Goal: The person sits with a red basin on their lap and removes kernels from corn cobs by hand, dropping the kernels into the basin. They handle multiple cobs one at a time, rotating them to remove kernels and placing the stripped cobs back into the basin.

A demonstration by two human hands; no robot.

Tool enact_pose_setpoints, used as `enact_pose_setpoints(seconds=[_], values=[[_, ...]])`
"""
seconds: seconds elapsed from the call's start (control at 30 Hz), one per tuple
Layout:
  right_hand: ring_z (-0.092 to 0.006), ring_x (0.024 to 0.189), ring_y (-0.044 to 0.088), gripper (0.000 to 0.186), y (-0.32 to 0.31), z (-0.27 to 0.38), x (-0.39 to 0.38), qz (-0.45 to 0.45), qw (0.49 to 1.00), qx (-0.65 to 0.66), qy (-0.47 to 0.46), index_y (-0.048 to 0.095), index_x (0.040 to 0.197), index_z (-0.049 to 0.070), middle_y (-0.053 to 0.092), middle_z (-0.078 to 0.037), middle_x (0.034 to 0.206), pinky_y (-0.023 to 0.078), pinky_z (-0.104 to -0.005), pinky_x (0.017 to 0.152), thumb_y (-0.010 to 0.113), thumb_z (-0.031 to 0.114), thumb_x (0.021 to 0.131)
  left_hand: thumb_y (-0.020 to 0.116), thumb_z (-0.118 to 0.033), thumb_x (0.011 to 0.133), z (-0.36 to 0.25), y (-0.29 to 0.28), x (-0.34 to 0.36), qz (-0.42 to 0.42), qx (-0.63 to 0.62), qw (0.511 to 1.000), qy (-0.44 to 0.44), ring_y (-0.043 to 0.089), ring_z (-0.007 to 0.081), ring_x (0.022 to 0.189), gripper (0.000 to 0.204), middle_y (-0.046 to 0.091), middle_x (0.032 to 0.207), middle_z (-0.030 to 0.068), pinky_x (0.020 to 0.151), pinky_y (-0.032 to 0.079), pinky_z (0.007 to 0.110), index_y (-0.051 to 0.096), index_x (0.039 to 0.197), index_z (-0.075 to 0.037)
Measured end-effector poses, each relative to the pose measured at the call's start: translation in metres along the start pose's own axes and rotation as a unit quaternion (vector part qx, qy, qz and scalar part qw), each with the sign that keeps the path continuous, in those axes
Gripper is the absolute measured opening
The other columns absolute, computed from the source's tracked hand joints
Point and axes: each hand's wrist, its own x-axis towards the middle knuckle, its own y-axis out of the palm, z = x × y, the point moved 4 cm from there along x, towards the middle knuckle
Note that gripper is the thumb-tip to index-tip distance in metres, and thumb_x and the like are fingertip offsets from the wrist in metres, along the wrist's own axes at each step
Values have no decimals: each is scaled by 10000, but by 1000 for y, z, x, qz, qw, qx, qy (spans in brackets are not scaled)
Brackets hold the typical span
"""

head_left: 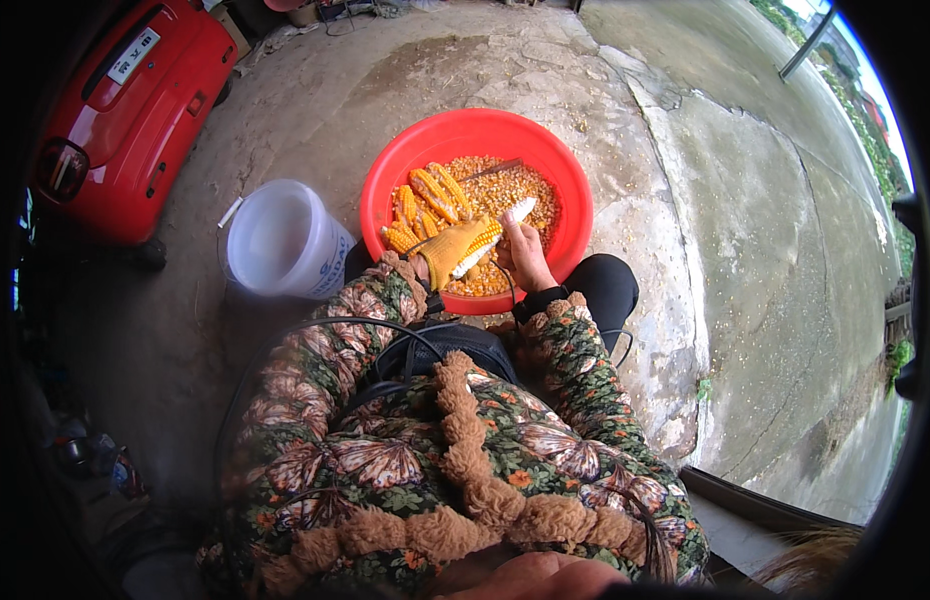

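My left hand [455, 250], in a yellow glove, grips a partly stripped corn cob [497, 233] over a red plastic basin [575, 200]. My bare right hand [525, 255] holds the same cob from the right, thumb against its pale bare end. The basin holds loose yellow kernels [515, 190] and several whole cobs [430, 200] piled at its left. A thin metal tool [490, 170] lies on the kernels at the back.
A white plastic bucket [280, 240] lies tipped on the concrete left of the basin. A red vehicle [125, 110] is parked at the far left. Cracked concrete ground [745, 200] stretches right, with scattered kernels.
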Motion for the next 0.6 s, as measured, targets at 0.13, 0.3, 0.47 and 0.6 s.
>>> enact_pose_setpoints(seconds=[0.13, 0.3, 0.47, 0.6], values=[[-58, 425, 206, 310, -4, -4, -1, 18, 998, 64, -4, 419, 795, 155, 242, 65, 573, 177, -234, 406, 440, 398, 988, 371, -465, 982, 2, 0, -1, 11, -108, 993, -41, 533, 147, 431, 429, 607, 704, 62, 365, 387, 255, 574, 1053, -94], [-87, 461, 351, 339, -13, -9, 4, -111, 988, 80, 77, 485, 894, 142, 387, 21, 611, 278, -232, 429, 479, 477, 947, 443, -412, 969, 1, -6, 1, -6, -8, 1000, -9, 582, 152, 493, 403, 621, 742, 79, 393, 437, 260, 536, 1149, -64], [-111, 664, 547, 463, -2, -4, 2, -100, 992, -69, 24, 526, 947, 98, 558, -29, 849, 453, -257, 593, 526, 558, 897, 586, -127, 859, -6, -13, 2, -61, 425, 878, 214, 658, 276, 818, 586, 622, 999, 181, 627, 537, 348, 335, 1370, 11], [-80, 585, 482, 446, 1, -1, 2, -105, 989, -99, -24, 574, 922, 62, 495, 4, 729, 423, -230, 591, 557, 507, 910, 567, -1, 805, 3, -19, 7, -97, 554, 785, 258, 592, 346, 1060, 714, 529, 1219, 249, 835, 511, 387, 225, 1432, 28]])
